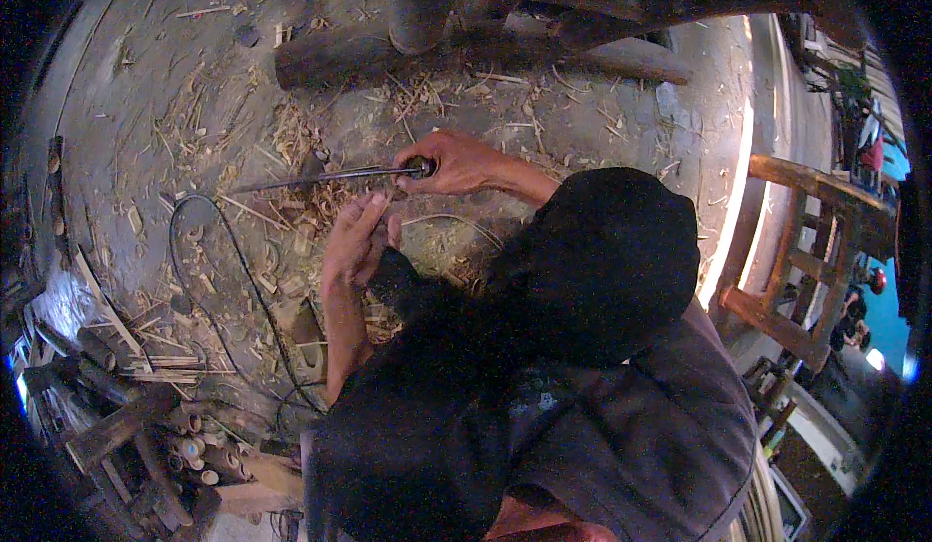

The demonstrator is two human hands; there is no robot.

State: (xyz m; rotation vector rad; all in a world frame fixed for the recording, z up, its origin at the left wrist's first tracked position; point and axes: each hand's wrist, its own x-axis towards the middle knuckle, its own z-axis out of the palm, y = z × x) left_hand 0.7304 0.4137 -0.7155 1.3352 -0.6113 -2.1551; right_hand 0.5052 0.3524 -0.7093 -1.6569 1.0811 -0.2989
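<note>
My right hand [451,162] is closed round the dark handle of a long, narrow-bladed knife [330,177]. Its blade points left and tapers to a tip above the shavings. Just below the handle, my left hand [357,239] is closed, thumb and fingers drawn together near the blade. Something small and pale seems to lie at its fingertips, too small and blurred to name. Wood shavings [301,144] are scattered on the floor under and around both hands.
A thick log [330,62] lies across the far side beneath dark timber. A black cable [228,222] loops at the left. Thin sticks [175,369] and cut bamboo tubes [194,450] are at the lower left. A wooden chair-like frame [806,261] stands at the right.
</note>
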